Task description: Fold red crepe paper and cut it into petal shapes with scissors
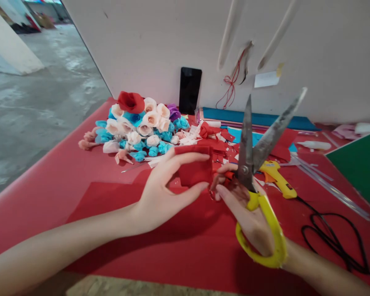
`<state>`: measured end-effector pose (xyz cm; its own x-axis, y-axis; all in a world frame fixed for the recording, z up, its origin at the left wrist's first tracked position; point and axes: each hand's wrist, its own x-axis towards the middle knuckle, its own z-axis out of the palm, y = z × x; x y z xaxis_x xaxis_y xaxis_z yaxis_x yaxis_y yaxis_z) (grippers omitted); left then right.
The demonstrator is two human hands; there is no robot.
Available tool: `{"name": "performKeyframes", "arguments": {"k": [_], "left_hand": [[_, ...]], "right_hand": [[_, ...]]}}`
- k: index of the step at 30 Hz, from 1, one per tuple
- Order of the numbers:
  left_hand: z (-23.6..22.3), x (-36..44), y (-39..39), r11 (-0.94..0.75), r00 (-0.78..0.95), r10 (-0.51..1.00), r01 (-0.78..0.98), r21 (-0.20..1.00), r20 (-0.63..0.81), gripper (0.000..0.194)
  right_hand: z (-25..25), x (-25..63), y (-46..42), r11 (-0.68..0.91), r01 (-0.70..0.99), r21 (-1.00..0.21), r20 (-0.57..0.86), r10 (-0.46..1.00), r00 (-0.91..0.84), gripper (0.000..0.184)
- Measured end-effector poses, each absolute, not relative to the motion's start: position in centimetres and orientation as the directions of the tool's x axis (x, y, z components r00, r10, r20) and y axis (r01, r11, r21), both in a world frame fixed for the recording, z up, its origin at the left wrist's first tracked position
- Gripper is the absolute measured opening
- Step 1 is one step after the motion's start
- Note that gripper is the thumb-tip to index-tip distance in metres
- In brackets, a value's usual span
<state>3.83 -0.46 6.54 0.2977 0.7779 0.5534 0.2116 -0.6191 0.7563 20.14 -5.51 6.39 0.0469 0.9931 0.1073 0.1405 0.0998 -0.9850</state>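
My left hand (165, 189) pinches a folded piece of red felt (195, 166) between thumb and fingers, held just above the red table (49, 193). My right hand (249, 213) grips yellow-handled scissors (259, 164) with the blades spread and pointing up, right beside the felt. Its fingertips also touch the felt's right edge.
A heap of white, blue, pink and red fabric roses (138, 125) lies behind my left hand. Red and white scraps (216, 139) litter the middle. A yellow glue gun (277, 176) with black cord (336, 238) lies at right, near glue sticks (327, 183) and green sheet (360, 164). A phone (190, 90) leans on the wall.
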Motion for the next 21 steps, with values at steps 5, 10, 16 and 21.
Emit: {"name": "performKeyframes", "arguments": {"k": [5,10,16,21], "left_hand": [[7.9,3.4,0.3,-0.587,0.140,0.809,0.217,0.780,0.571,0.042],[8.1,3.4,0.2,-0.559,0.089,0.829,0.118,0.821,0.552,0.043],[7.8,3.6,0.1,-0.557,0.084,0.830,0.093,0.825,0.551,0.043],[7.4,3.8,0.0,-0.557,0.094,0.829,0.064,0.828,0.551,0.044]], "right_hand": [[5.7,19.9,-5.8,0.050,0.400,-0.915,0.035,0.998,-0.045,0.023],[5.5,19.4,-6.2,0.073,0.553,-0.830,0.044,0.997,-0.066,0.015],[5.8,19.5,-6.6,0.108,0.668,-0.736,-0.007,0.986,-0.167,0.016],[5.6,19.6,-6.7,0.141,0.669,-0.730,0.010,0.981,-0.196,0.016]]}}
